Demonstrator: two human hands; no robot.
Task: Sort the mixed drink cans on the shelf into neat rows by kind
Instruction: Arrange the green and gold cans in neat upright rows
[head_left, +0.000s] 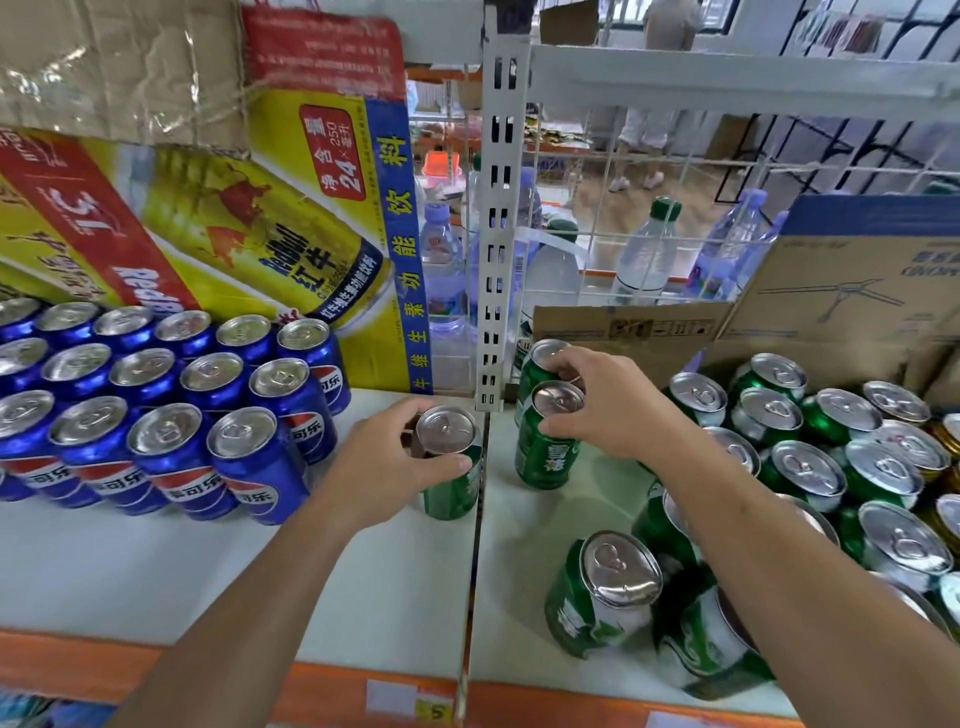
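Note:
Blue cola cans (156, 405) stand in tidy rows on the left of the white shelf (156, 566). My left hand (384, 467) grips a green can (451, 467) upright at the seam between the two shelf boards. My right hand (608, 405) curls over two green cans by the upright post: its fingers hold the front can (545, 447) and touch the top of the one behind (537, 364). Several more green cans (810, 457) crowd the right side. Another green can (602, 592) stands near the front edge.
A yellow energy-drink carton (234, 218) leans behind the blue cans. A slotted metal post (496, 234) divides the bays. Cardboard boxes (852, 275) sit at the back right, water bottles (644, 249) behind the wire grid. Gold cans (948, 441) show at the far right.

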